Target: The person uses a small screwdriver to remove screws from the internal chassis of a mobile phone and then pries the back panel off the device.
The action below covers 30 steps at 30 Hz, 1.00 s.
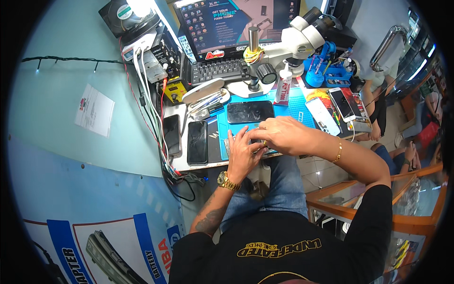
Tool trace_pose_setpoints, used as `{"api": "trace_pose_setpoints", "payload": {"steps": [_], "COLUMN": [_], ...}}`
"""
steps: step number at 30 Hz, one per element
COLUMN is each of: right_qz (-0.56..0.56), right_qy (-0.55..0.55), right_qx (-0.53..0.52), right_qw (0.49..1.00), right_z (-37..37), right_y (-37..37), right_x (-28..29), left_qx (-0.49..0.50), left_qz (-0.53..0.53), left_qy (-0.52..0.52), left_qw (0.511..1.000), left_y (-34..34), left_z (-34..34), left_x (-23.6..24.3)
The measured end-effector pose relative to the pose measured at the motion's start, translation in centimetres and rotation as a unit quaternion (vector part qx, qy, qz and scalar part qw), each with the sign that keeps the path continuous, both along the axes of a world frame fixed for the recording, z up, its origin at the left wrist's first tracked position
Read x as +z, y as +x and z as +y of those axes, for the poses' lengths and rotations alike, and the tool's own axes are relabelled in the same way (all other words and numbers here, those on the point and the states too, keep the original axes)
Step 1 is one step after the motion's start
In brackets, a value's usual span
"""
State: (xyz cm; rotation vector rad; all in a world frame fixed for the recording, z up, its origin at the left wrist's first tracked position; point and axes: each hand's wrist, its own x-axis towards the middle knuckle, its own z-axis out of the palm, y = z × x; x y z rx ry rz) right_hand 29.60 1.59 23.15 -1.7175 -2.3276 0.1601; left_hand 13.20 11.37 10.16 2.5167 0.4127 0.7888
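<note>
A black phone (250, 112) lies flat, screen up, on the blue mat (299, 105), just beyond the hands. The left hand (242, 152) and right hand (283, 136) are together over the mat's near edge, fingertips meeting. The right hand's fingers bend down towards the left thumb, and its back overlaps the phone's near right corner in this view. Whether the fingers grip anything cannot be told, as they hide what is between them. A gold watch (229, 181) circles the left wrist, a gold bracelet (338, 149) the right.

Beyond the phone, a white and red tube (283, 88) stands cap up, near the base of a white microscope (300, 41). To the left are an open case (203, 90) and two dark phones (197, 142) side by side on the tabletop (183, 162). To the right, a pale phone (323, 117) and a white-framed phone (342, 104) lie near a blue organiser (331, 70) holding small tools.

Farther back, a keyboard (215, 72) sits before a lit monitor (236, 23). Cables run down beside a black and yellow box (176, 90) at left. Another person's hand (376, 131) shows at far right.
</note>
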Motion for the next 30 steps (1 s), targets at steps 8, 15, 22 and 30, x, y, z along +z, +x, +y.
{"api": "trace_pose_setpoints", "payload": {"steps": [8, 15, 22, 30], "right_qz": [-0.016, 0.014, 0.033, 0.117], "right_qy": [-0.008, -0.006, -0.04, 0.087], "right_qx": [-0.041, -0.04, -0.069, -0.159], "right_qw": [0.999, 0.999, 0.996, 0.976], "right_z": [0.0, -0.1, -0.4, -2.0], "right_y": [-0.1, -0.1, 0.2, 1.4], "right_x": [0.5, -0.1, -0.3, -0.5], "left_qx": [-0.025, -0.017, -0.009, 0.027], "left_qz": [0.036, 0.023, 0.001, -0.045], "left_qy": [0.015, 0.01, 0.014, -0.028], "left_qw": [0.999, 1.0, 1.0, 0.998], "left_y": [-0.4, -0.5, -0.3, 0.3], "left_z": [0.4, 0.5, 0.3, 0.2], "left_x": [0.2, -0.1, -0.1, -0.1]}}
